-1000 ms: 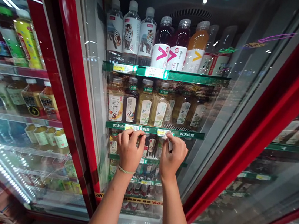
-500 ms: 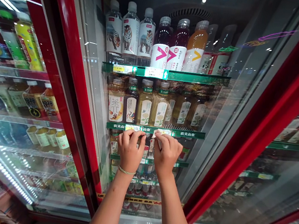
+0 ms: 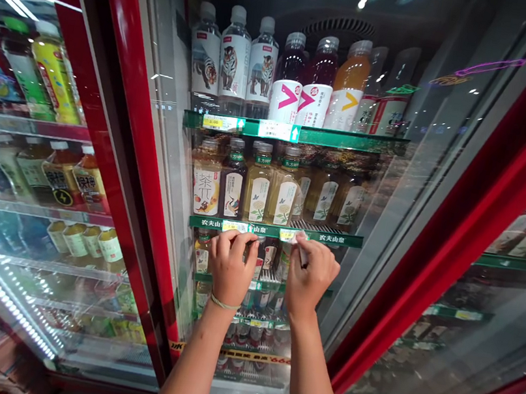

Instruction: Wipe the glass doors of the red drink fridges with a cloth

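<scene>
Brought the right hand (image 3: 313, 274) back rightward along the green shelf edge (image 3: 332, 239), from the left end of the right-hand price tag (image 3: 287, 235) to its right part. Bared more of the tag's yellow left portion by doing so, after covering some of it half a second earlier. Returned to nearly the same spot as a second before, and so, as a judgement, kept the work to one short stretch, going to and fro over it. Left the left hand (image 3: 232, 268) in nearly the same place throughout, and the row of tea bottles (image 3: 287, 194) above undisturbed. Held a small pale wad (image 3: 300, 236) pinched at the right fingertips, with the other fingers folded in toward the palm. Placed the wad at the face of the tag, in front of its right part; could not tell for sure between pressing on it and hovering just off it, nor between tissue and cloth. Kept the left fingers half curled and slightly parted, just below the left-hand price tag (image 3: 231, 226). Saw nothing in the left hand, but could not tell between gripping the shelf edge, resting on it and merely bending close by.
</scene>
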Available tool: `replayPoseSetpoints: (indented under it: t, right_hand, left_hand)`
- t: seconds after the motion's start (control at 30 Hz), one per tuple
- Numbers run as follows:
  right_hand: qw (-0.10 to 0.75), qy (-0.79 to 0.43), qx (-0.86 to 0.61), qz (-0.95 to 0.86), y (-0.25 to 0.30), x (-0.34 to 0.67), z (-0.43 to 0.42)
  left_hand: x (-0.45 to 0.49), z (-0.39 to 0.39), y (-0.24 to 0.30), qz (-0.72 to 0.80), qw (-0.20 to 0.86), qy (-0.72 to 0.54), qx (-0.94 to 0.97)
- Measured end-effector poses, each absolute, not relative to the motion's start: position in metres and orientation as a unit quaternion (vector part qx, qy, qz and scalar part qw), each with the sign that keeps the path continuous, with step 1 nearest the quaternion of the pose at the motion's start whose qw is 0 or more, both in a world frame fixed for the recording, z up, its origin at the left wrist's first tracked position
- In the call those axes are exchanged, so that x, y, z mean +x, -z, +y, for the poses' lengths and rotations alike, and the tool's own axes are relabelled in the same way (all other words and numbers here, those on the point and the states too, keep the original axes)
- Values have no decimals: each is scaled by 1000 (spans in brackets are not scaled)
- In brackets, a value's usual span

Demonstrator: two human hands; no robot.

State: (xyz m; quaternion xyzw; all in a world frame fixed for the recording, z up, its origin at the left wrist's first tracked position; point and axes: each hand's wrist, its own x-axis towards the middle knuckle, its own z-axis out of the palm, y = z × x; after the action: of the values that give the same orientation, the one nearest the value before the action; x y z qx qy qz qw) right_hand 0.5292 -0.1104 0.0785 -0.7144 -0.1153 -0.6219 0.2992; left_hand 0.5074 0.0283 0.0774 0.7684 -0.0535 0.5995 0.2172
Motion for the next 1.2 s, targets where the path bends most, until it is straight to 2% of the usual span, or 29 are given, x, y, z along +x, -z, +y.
replayPoseSetpoints:
  t: [0.2,0.37,0.53,0.7,0.87,1.03,1.2]
  right_hand:
    - [258,603,-735,-172,-78,529,-106]
    - [301,631,-706,-117,-79,532,-109]
    - [244,606,-734,-184,-74,529,-107]
    - [297,620,-717,-118,-70,529,-107]
    - [252,603,-734,-185,-70,530,-104]
    - [301,632,-706,-109,-70,530,-106]
    - [254,611,-728,-180,-68,532,-108]
  left_hand:
    - [508,28,-78,-47,216,-611,760]
    - [508,29,-78,-55,209,-607,764]
    - [508,28,-78,-50,217,-613,758]
    - [509,27,-77,-54,217,-613,758]
    - [509,27,-77,-51,221,-614,756]
    - [509,28,-76,-54,219,-611,759]
    - [509,28,-76,-53,221,-608,760]
